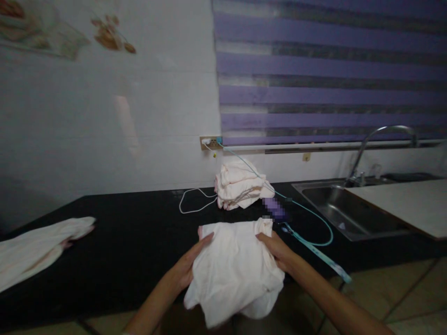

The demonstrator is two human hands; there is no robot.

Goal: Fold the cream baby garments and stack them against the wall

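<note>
At the front edge of a black countertop (132,232), a person is holding a pale, cream-coloured cloth (233,270) between both hands, its upper part lying on the counter and its lower part drooping over the edge toward the tiled floor. The left hand (188,265) is gripping the cloth's left side, fingers stretched along the top and thumb tucked out of sight beneath, while the right hand (277,251) is pinching the right side where the fabric is bunching into a small peak. To do this fold well, it seems wise to be pulling both sides gently apart so the wrinkles flatten, keeping the two top corners level, and lifting the hanging part onto the counter before creasing. Behind the cloth, a stack of folded cloths (239,186) is sitting near the wall, looking like the natural place for a finished piece. Another loose cloth (38,249) is lying at the far left of the counter. A white cable (195,200) and a teal cable (307,228) are trailing from a wall socket (210,142) close to the working area, so keeping fabric off them seems sensible. A steel sink (345,209) with a curved tap (380,139) is sitting to the right.
</note>
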